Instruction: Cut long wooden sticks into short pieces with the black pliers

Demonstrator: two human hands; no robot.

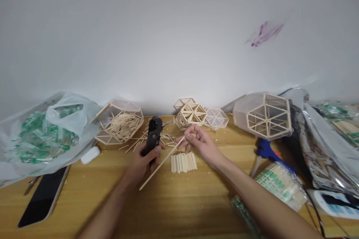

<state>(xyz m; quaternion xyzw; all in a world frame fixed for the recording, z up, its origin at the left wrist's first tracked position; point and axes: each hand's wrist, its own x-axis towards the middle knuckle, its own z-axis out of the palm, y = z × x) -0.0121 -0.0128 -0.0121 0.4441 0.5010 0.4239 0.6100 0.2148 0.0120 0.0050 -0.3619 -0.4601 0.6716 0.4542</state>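
Observation:
My left hand [146, 160] is closed around a black hand cutter [153, 134], whose rounded head points up and away from me. Between the fingertips of my right hand [198, 142] is the far end of a long thin wooden stick [161, 164]. The stick slants down toward me to the left, passing just right of the cutter. Beneath my right hand lies a neat row of short cut sticks [183, 162] on the table. Loose stick pieces [140, 140] are scattered behind the cutter.
Along the wall stand a hexagonal stick frame full of pieces [120, 125], small lattice frames [193, 114] and a larger covered one [263, 115]. A plastic bag of green wrappers [47, 130] and a phone [43, 198] lie left. Right are a blue glue gun [266, 151] and packaged sticks [280, 185].

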